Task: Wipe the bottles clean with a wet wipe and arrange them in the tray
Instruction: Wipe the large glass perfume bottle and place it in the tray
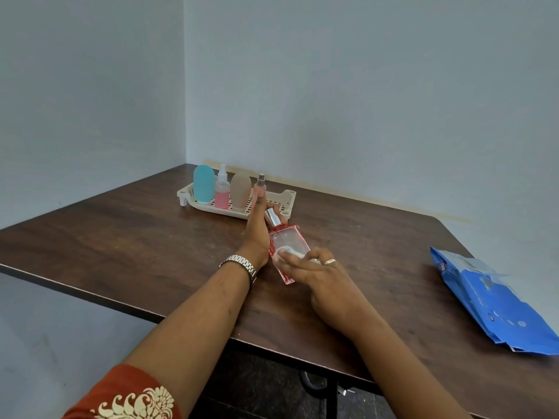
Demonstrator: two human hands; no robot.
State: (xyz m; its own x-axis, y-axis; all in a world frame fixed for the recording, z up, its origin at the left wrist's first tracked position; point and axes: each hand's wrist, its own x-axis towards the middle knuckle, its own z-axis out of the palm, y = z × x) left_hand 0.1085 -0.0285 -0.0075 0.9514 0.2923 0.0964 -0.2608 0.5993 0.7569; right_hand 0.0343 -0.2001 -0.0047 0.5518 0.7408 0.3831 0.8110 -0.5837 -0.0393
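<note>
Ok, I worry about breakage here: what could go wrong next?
1. The left hand holds the red bottle tilted over the table, mostly near its cap; wet from the wipe, it might slip.
2. Four bottles stand upright close together in the tray; setting this one in could topple one.

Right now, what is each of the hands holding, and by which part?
Left hand grips the glass bottle at its capped neck; right hand holds a white wipe against its body.
</note>
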